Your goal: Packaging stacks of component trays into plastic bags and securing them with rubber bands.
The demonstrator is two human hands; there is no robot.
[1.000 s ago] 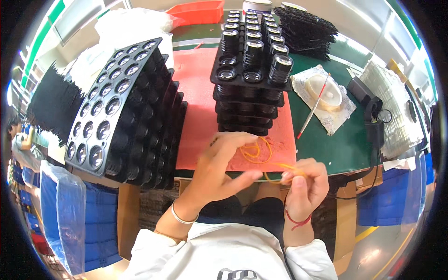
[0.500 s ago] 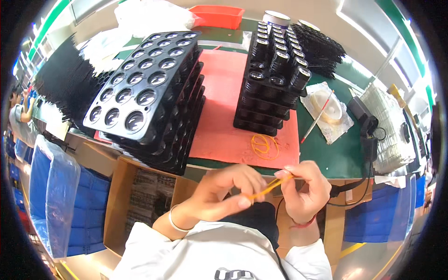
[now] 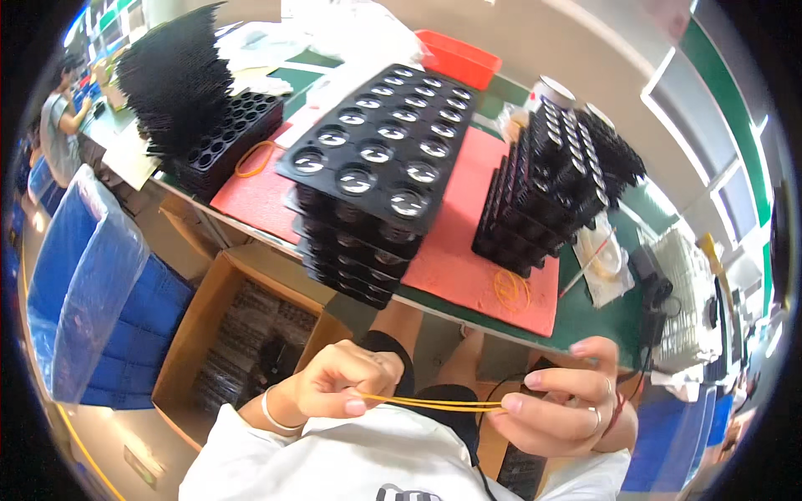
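A yellow rubber band (image 3: 436, 405) is drawn out between my two hands, in front of my body and below the table edge. My left hand (image 3: 344, 381) is closed, pinching one end between thumb and fingers. At the other end, my right hand (image 3: 564, 402) holds the band, some of its fingers raised and spread. Beyond them stands a tall stack of black trays (image 3: 363, 219) with round pockets, shiny round pieces showing in the top one. To its right is a second stack of black trays (image 3: 518, 219) with upright cylinders in it.
The pink mat (image 3: 455, 267) bears loose rubber bands (image 3: 512, 290); another rubber band (image 3: 255, 159) lies at its left. Black trays (image 3: 180, 92) are piled at the far left. A red bin (image 3: 458, 60) stands behind. Below the table is an open cardboard box (image 3: 180, 380), beside blue crates (image 3: 92, 309).
My hands have moved apart and lower, stretching the rubber band into a longer line. The view has swung left, so the tray stacks appear farther right and tilted.
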